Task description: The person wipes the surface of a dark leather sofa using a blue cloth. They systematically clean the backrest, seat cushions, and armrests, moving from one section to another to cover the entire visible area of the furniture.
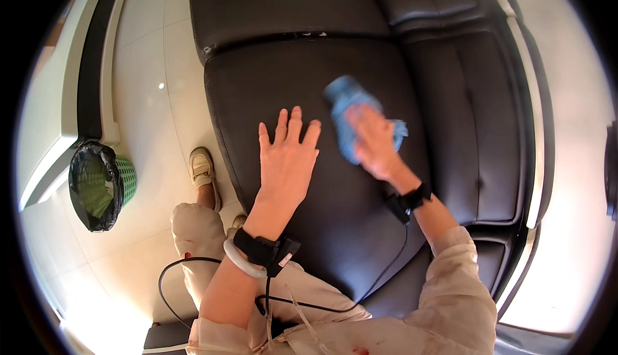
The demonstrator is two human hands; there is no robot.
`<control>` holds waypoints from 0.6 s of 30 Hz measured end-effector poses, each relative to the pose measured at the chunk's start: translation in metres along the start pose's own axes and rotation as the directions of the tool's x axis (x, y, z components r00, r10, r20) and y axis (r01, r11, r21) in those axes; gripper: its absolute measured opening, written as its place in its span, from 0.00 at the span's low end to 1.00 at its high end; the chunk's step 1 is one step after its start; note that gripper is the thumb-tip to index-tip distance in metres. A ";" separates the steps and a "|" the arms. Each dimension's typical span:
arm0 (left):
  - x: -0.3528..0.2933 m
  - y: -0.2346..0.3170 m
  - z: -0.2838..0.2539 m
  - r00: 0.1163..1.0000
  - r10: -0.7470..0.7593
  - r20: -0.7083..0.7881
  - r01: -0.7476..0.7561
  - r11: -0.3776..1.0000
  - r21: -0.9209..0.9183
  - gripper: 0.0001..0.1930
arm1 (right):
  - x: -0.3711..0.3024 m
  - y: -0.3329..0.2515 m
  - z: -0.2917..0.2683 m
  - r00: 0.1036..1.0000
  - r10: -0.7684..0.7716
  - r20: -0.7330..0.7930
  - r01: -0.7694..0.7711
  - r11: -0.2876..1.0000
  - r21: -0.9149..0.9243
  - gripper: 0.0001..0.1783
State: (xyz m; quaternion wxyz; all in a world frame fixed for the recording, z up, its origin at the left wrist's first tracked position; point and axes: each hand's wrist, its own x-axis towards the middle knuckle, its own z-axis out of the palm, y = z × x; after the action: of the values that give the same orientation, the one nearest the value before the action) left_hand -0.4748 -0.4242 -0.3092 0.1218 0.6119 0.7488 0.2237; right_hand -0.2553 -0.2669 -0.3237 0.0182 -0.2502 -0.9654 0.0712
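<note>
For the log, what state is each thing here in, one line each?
Left hand: palm down, fingers apart
Right hand: on the cloth, blurred
Blue cloth: bunched, partly blurred
Dark sofa seat: upholstered, bare around the hands
Green perforated bin: upright, lined
Black bin liner: open-mouthed
Left wrist strap: fastened

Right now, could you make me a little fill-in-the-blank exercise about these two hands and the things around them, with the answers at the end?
1. The right hand holds a ____ cloth.
2. The left hand, fingers spread, holds ____.
3. The white bangle circles the ____ wrist.
4. The green bin is lined with a ____ bag.

Missing words: blue; nothing; left; black.
</note>
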 end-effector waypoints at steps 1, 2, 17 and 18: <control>-0.002 -0.001 0.001 1.000 -0.014 0.003 0.014 0.999 0.038 0.28 | -0.003 0.033 0.012 0.970 0.206 -0.131 -0.218 0.972 -0.086 0.35; -0.001 0.003 0.006 1.000 -0.018 0.000 0.018 0.998 0.063 0.30 | -0.012 0.078 0.019 0.895 0.405 -0.187 -0.425 0.902 -0.081 0.35; -0.003 -0.002 0.011 0.999 -0.027 0.038 0.018 0.979 0.205 0.36 | -0.035 0.080 0.020 0.905 0.380 -0.190 -0.394 0.918 -0.044 0.32; -0.002 0.002 0.011 0.999 -0.023 0.035 0.015 0.978 0.208 0.36 | -0.034 0.118 0.026 0.869 0.450 -0.206 -0.470 0.881 -0.055 0.32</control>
State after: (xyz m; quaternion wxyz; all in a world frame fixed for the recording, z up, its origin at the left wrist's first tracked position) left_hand -0.4678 -0.4238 -0.3186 0.0732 0.6181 0.7715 0.1317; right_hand -0.1705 -0.1853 -0.3663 0.0783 -0.4791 -0.8743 -0.0003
